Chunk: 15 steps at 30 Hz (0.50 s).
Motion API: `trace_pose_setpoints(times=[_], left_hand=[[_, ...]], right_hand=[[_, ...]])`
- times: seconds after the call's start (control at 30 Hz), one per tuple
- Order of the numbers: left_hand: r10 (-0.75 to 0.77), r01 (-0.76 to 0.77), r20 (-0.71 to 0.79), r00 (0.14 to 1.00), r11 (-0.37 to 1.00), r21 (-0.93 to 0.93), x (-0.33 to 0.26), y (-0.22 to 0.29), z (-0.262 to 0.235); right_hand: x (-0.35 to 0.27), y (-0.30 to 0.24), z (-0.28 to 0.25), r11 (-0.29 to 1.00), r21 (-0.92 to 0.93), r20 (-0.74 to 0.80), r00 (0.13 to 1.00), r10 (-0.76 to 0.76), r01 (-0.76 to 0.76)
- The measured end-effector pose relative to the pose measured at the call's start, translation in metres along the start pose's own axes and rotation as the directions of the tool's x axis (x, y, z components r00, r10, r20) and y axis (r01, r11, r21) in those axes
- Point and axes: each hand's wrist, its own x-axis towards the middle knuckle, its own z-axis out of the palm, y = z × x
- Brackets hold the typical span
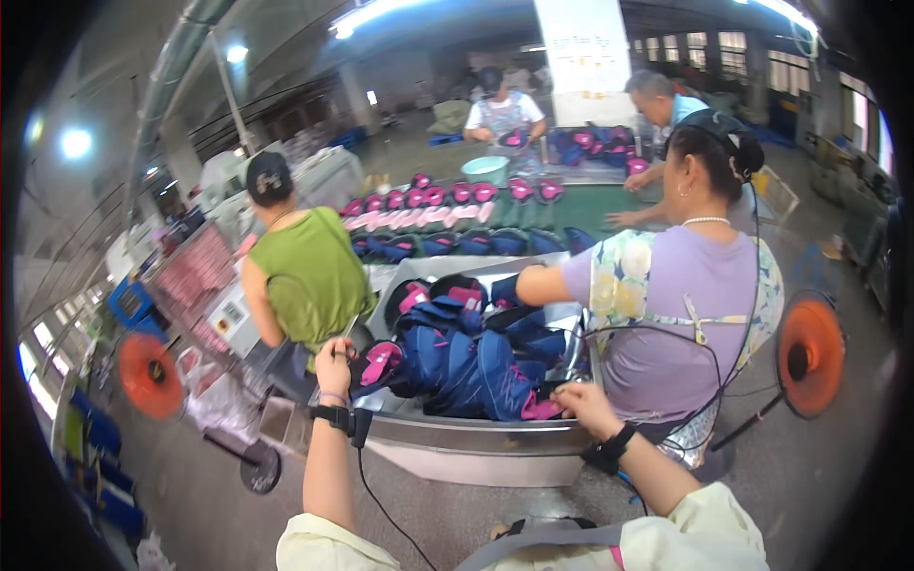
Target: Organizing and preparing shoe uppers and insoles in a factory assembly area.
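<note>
A grey metal bin [447,409] in front of me holds a heap of navy-blue shoe uppers [447,357] with pink parts. My left hand [333,369] is closed at the bin's left edge, pinching the dark end of a navy and pink shoe upper [381,364]; its fingers partly hide the grip. At the heap's near right side, my right hand [587,409] has thumb and fingers pinched on the dark edge of another upper with a pink part [542,407]. Both wrists wear black straps.
A person in a purple top [685,314] reaches into the bin from the right. Another in green [309,276] stands left. Beyond, a green conveyor belt [571,214] carries rows of shoe parts, with two more people beside it. Orange fans [149,375] flank the bin; cables hang nearby.
</note>
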Motion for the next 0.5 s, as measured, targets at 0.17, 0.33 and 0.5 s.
trace_pose_setpoints(times=[0.17,0.33,0.5], left_hand=[[0.099,-0.143,0.109,0.989,0.822,0.552,-0.009,-0.098,0.032],[0.316,-0.338,0.592,0.741,0.938,-0.078,-0.138,0.056,0.138],[0.331,-0.35,0.863,0.383,0.916,-0.196,-0.271,0.112,0.195]], right_hand=[[-0.035,0.001,0.009,0.983,0.154,-0.142,0.982,0.124,-0.102],[-0.115,-0.007,-0.025,0.966,0.238,-0.263,0.95,0.167,-0.103],[-0.25,-0.045,-0.059,0.981,0.193,-0.429,0.902,0.059,0.027]])
